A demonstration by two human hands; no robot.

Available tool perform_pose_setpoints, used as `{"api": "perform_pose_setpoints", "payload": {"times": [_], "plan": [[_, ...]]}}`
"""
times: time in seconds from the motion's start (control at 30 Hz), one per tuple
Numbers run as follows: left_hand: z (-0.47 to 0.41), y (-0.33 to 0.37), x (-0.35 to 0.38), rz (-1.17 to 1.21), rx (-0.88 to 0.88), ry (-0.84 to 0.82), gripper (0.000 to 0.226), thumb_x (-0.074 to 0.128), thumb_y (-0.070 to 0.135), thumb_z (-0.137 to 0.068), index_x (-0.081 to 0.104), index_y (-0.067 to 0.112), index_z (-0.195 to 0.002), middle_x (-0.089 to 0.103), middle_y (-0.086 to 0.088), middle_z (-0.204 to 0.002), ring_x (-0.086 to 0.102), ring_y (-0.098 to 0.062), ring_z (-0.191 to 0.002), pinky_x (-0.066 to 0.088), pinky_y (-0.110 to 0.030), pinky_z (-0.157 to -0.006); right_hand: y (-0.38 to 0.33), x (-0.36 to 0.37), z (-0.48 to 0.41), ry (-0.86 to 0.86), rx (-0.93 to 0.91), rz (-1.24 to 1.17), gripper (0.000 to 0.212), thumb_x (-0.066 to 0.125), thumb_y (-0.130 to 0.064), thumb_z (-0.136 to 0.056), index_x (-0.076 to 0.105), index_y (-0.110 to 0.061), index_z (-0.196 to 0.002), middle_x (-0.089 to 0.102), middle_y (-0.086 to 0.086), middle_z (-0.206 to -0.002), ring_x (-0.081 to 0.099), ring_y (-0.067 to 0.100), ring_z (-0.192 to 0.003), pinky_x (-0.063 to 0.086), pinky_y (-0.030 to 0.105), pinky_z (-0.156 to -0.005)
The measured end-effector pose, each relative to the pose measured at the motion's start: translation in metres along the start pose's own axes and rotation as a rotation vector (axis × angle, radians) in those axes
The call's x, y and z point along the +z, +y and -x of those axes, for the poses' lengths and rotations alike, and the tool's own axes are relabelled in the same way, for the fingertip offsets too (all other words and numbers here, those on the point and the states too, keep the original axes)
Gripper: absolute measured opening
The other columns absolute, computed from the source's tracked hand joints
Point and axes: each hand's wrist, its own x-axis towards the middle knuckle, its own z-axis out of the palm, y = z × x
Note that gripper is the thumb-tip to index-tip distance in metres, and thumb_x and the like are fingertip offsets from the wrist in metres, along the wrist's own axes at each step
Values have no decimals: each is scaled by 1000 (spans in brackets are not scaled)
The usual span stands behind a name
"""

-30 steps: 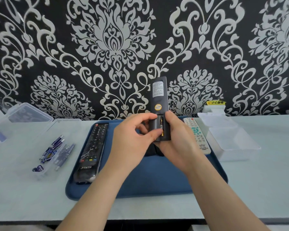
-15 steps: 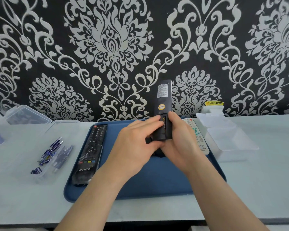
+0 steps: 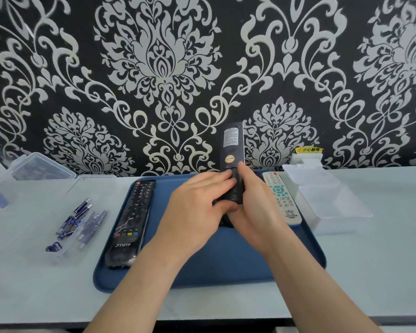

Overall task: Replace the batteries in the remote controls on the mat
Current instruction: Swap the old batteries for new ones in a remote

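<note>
A black remote (image 3: 232, 145) stands tilted upright over the blue mat (image 3: 226, 263), its back with a white label and a yellow sticker facing me. My right hand (image 3: 252, 207) grips its lower part, thumb along the right edge. My left hand (image 3: 197, 207) lies across the lower back, fingers covering the battery compartment. A long black THTF remote (image 3: 130, 222) lies on the mat's left side. A white remote (image 3: 282, 198) lies on the mat's right side. Several blue batteries (image 3: 77, 219) lie in a clear tray at the left.
A clear lidded box (image 3: 34, 167) stands at the far left by the wall. An empty clear box with its lid open (image 3: 327, 198) sits right of the mat. A white socket with a yellow warning label (image 3: 309, 152) is on the wall behind it.
My left hand's fingers slid up over the open battery compartment and now cover it. The battery seen in it a second ago is hidden. The remote shifted slightly right.
</note>
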Motion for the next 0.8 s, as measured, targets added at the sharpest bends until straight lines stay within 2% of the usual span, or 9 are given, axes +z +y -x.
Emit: {"api": "perform_pose_setpoints", "payload": {"times": [0.13,0.27,0.37,0.43,0.53,0.57,0.63,0.7,0.8], "plan": [[0,3,-3,11,-23,36,44,70,19,-68,71,15,-112,66,12,-116,54,-2,-111,36,-9,-99,7,1,-2,-21,-44,42,42,45,-26,-104,44,-7,-141,65,5,-110,66,16,-97,54,22,-61],[1,8,-10,87,-138,8,46,78,12,-69,71,27,-112,65,18,-118,54,5,-108,36,-7,-97,10,2,-1,-73,-55,129,18,45,-25,-104,56,-14,-112,64,5,-94,61,19,-79,48,26,-61],[-1,2,-16,209,-363,-104,52,84,10,-65,71,36,-108,70,20,-107,62,4,-79,48,-17,-88,12,0,-3,-40,-89,317,29,42,-37,-103,57,-14,-113,67,7,-105,63,23,-89,51,35,-72],[-2,-7,-22,450,-481,-158,51,81,5,-70,70,29,-114,72,14,-107,68,-2,-89,52,-29,-92,13,0,-1,-39,-158,558,38,35,-47,-103,57,-20,-117,67,1,-108,64,17,-95,53,35,-79],[-5,-15,-25,783,-657,-48,32,62,4,-89,63,16,-119,72,1,-110,69,-18,-101,56,-40,-86,19,4,2,-109,-254,823,37,25,-52,-103,56,-33,-111,64,-13,-95,60,-2,-87,49,26,-82],[-6,-16,-25,798,-699,-10,29,60,8,-92,61,17,-120,72,-1,-108,70,-18,-98,57,-38,-81,22,8,2,-132,-262,908,42,22,-55,-102,57,-34,-113,65,-13,-99,59,-4,-96,48,28,-89],[-5,-21,-23,713,-743,11,30,61,14,-92,57,19,-122,72,-2,-104,71,-16,-90,58,-32,-70,35,12,-3,-172,-282,1069,56,20,-63,-95,57,-29,-118,65,0,-110,56,17,-115,45,45,-100],[-3,-29,-21,624,-773,-4,32,60,11,-92,55,23,-121,73,-2,-99,71,-14,-80,54,-24,-61,45,9,-9,-210,-312,1190,54,23,-61,-91,57,-24,-111,64,10,-107,55,33,-110,44,52,-97],[0,-47,-22,467,-796,-65,36,56,5,-93,54,22,-124,73,-1,-97,70,-14,-82,57,-30,-69,43,6,-6,-260,-323,1271,34,37,-34,-100,63,-17,-114,60,1,-90,52,22,-80,43,33,-75]]}}
